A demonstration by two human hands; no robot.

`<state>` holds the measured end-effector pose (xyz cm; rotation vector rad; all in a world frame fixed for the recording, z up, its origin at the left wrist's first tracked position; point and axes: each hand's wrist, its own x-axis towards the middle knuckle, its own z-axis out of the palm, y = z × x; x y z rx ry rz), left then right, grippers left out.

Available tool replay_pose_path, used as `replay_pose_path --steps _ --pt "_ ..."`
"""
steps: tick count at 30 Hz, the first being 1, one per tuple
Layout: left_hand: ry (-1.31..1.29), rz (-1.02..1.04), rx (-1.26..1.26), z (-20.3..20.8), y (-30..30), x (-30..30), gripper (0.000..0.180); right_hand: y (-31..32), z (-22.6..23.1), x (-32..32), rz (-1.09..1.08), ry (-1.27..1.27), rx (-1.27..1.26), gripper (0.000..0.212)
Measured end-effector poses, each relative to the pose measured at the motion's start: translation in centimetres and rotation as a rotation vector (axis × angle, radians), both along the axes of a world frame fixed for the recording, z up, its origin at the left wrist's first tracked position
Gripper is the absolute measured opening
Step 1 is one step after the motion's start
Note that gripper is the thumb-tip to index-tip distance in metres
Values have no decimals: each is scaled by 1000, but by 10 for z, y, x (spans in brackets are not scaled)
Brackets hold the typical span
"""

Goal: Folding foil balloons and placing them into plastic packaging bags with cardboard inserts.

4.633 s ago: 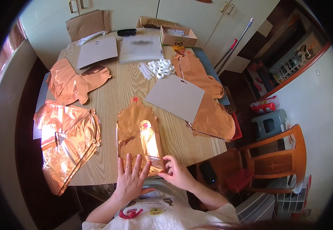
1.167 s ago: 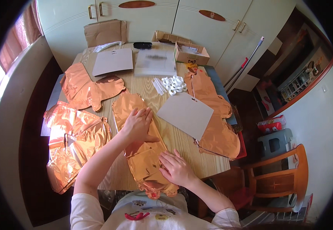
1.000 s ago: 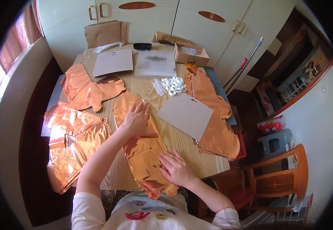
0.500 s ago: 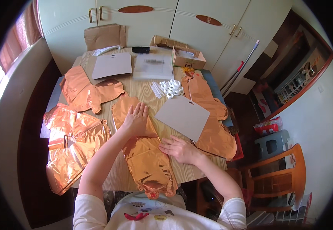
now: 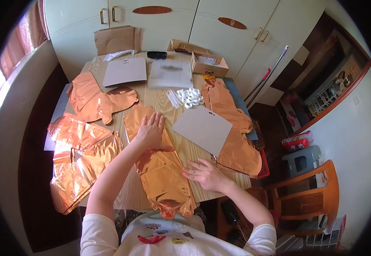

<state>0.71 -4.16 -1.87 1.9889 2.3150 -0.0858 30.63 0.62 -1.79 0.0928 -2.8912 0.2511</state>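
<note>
From my head view, the copper foil piece point(image 5: 164, 181) lies lengthwise on the counter point(image 5: 151, 97), its scalloped lower end reaching the near edge by the person's shirt. The left hand point(image 5: 151, 133) rests flat on its upper part, fingers straight and grasping nothing; that forearm hides some of the foil's left edge from me. The right hand point(image 5: 207, 176) is spread loosely just beside the right edge, gripping nothing; its fingertips may touch the foil, but I can't be sure.

Room is tight: a pale card point(image 5: 202, 129) sits close on the right, overlapping more foil shapes point(image 5: 239, 154), and two foil heaps point(image 5: 87, 143) crowd the left. Beyond lie white rings point(image 5: 190, 98), white sticks point(image 5: 174, 98) and an open carton point(image 5: 210, 65).
</note>
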Motion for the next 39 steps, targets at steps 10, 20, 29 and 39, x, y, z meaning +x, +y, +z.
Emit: replay_pose_path --steps 10,20,29,39 --pt "-38 -14 62 -5 -6 -3 142 -48 -7 2 -306 87 -161 44" --pt "-33 -25 83 -6 -7 -3 140 -51 -7 1 -308 90 -64 38" --pt "-37 -170 141 -4 -29 42 123 -51 -6 -1 -306 79 -53 37" --pt "-43 -108 139 -7 -22 33 130 -52 -8 -1 -298 139 -95 33"
